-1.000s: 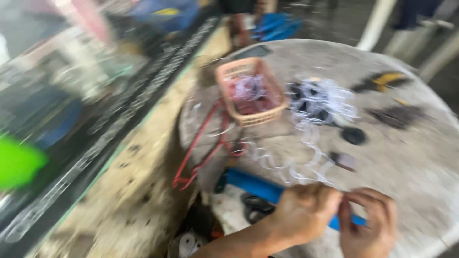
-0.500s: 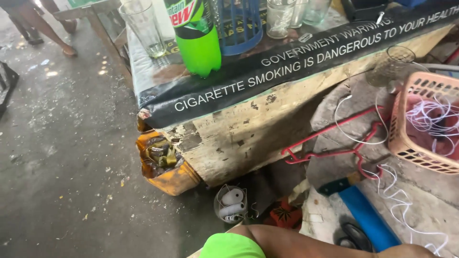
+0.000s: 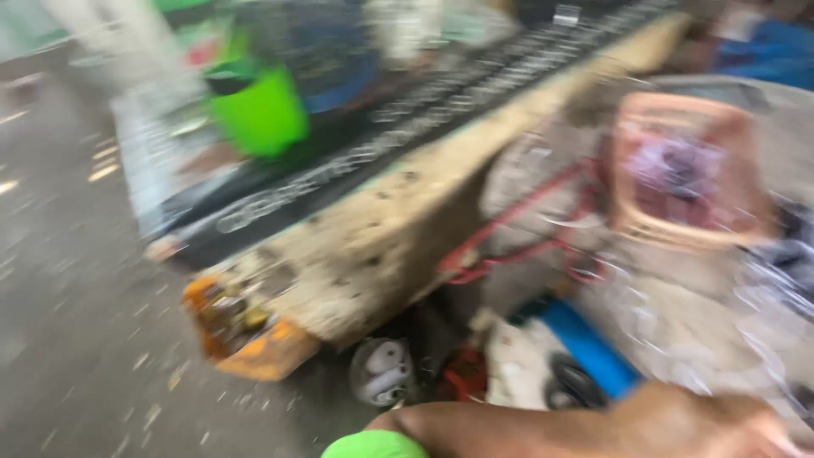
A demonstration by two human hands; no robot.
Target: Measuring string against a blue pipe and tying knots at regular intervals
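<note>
Now, the left forearm point(image 3: 543, 424) crosses the bottom edge in a green sleeve point(image 3: 373, 444); hand and grip are blurred, state unreadable, right hand unseen. Since half a second ago the view has swung right. Pink basket point(image 3: 687, 170) on the round surface point(image 3: 678, 314): pale tangled cords inside.

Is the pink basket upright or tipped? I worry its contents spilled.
Upright, as far as the blur shows. The basket sits on the round table with its open top facing up and pale tangled stuff inside.
</note>
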